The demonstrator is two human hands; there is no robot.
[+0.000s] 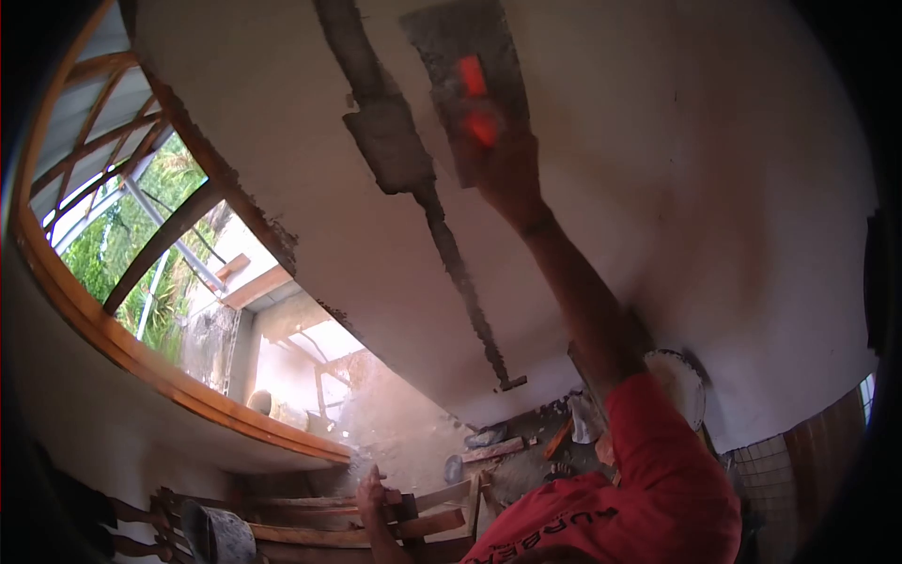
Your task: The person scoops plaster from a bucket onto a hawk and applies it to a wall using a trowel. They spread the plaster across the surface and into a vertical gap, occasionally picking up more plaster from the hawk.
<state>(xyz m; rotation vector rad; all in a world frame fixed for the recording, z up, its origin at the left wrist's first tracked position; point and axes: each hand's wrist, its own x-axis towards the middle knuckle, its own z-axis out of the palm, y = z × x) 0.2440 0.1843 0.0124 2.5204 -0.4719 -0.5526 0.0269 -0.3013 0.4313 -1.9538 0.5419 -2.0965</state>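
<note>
Right hand (507,167) wraps tight round the red handle (474,80), the sound hold on a trowel (449,47) likely stiff and light, mortar-smeared; left hand (371,489) on a plank (310,536), grip unclear.

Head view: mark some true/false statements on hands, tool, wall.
1. The right hand holds a trowel against the wall. True.
2. The trowel's handle is blue. False: it is orange-red.
3. The left hand is down at the wooden planks. True.
4. The wall is grey all over. False: it is mostly white, with one grey mortar strip.
5. The raised arm wears a red sleeve. True.
</note>
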